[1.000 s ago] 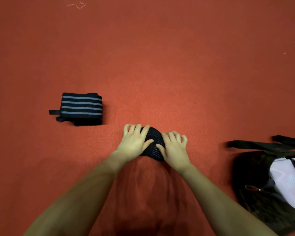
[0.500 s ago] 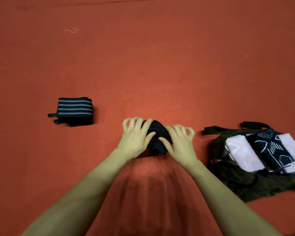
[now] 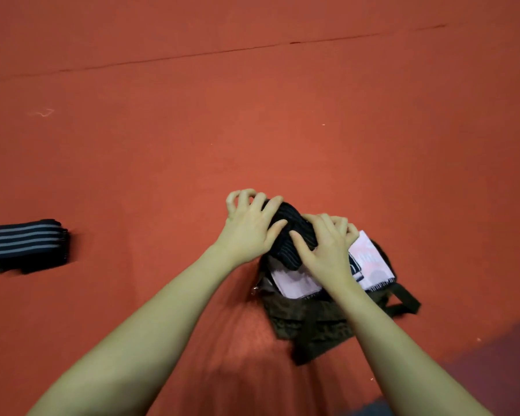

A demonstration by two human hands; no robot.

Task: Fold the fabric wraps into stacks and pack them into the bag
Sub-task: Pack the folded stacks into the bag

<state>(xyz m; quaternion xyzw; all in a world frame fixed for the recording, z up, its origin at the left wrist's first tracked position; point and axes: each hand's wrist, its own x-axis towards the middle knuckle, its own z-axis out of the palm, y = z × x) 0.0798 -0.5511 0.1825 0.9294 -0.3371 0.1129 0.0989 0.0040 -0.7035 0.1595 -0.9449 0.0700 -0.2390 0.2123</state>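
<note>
Red matting point(image 3: 312, 121) covers the whole floor, with a seam running across the far side and a scrap of pale thread point(image 3: 42, 113) lying loose on it. Near the middle, the person's two hands carry a folded bundle of black wrap with thin grey stripes point(image 3: 291, 232). The left hand point(image 3: 249, 229) curls over the bundle's left end, fingers bent across the top and thumb along the near side. The right hand point(image 3: 327, 250) clamps the right end in the same way. Gripping both ends probably keeps the folded layers from springing apart, since such stretchy fabric tends to unroll once released.

The bundle sits directly above the open mouth of a dark olive bag point(image 3: 309, 325), which lies on the matting with its strap point(image 3: 403, 298) trailing to the right. Whether the bundle already touches the contents cannot be told. Inside the opening lies a pink cloth with a dark pattern point(image 3: 370, 259), partly hidden under the right hand. This suggests the packing step is under way, with the bundle to be pressed down onto the cloth.

Far to the left, well apart from the bag, a second striped stack point(image 3: 27, 243) rests flat on the matting, its dark tab pointing left. It seems folded and waiting its turn.
</note>
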